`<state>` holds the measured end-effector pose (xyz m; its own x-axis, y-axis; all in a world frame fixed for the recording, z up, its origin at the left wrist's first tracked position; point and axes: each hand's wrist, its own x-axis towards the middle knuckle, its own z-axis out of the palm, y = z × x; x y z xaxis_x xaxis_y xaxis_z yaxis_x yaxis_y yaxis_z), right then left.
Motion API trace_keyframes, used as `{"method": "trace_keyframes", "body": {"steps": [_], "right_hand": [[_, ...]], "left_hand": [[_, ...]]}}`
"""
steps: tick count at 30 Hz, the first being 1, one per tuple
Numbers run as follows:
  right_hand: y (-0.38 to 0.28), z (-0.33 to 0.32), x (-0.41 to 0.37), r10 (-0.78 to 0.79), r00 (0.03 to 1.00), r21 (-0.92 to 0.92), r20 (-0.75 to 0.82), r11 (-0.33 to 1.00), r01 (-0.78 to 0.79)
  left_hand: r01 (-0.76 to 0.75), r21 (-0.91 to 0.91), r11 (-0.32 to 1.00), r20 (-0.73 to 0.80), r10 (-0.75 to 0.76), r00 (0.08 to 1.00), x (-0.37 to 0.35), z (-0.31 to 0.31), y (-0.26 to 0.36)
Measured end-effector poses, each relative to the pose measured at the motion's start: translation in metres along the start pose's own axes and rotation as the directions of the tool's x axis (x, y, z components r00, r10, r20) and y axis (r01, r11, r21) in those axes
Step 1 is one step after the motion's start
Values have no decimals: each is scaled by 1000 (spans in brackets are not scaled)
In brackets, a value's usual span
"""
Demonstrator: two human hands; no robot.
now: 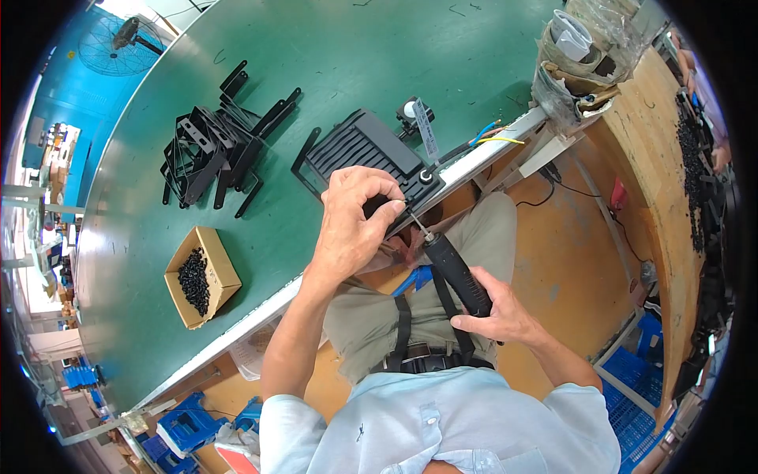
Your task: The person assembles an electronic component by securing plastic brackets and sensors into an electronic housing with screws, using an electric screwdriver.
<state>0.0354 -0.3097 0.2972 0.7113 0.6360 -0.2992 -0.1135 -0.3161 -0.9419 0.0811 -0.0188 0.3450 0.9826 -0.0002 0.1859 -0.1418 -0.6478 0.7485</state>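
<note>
My right hand [503, 310] is wrapped around a black electric screwdriver [457, 272], whose bit points up and left toward the table edge. Close to the bit's tip, my left hand [359, 213] is closed in a pinch; whatever sits between thumb and forefinger is too small to make out. Under and beyond these fingers lies a black finned floodlight [365, 146] at the table's edge, partly covered by the left hand. A bracket [306, 162] sticks out on its left side. From its right end runs a cable with bare coloured wires [489, 136] and a printed tag [425, 130].
A pile of black metal brackets [217, 146] lies on the green table [316, 59]. Nearer me stands a cardboard box [223, 265] of small black screws. A plastic-wrapped bin [553, 103] is at the right corner. Blue crates [628, 387] sit low on the right.
</note>
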Motion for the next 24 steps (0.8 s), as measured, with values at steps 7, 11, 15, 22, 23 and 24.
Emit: {"method": "trace_keyframes", "body": {"steps": [7,11,15,22,23,24], "right_hand": [[7,8,0,-2,1000,74,5,997,2],[12,13,1,-19,1000,80,-2,997,19],[13,18,2,1,1000,117,-5,993,-1],[18,22,6,-59,997,115,-42,991,63],[19,22,6,-62,997,112,-46,991,66],[19,22,6,-64,997,109,-50,992,70]], "left_hand": [[-62,-11,998,-1,62,998,-4,-1,-1],[-105,-37,994,-85,102,991,-13,6,-7],[-135,-79,988,-134,123,983,-21,9,-12],[-157,-68,985,-200,141,970,-24,17,-11],[-161,-75,984,-209,143,968,-23,17,-10],[-152,-78,985,-206,134,969,-22,18,-10]]}}
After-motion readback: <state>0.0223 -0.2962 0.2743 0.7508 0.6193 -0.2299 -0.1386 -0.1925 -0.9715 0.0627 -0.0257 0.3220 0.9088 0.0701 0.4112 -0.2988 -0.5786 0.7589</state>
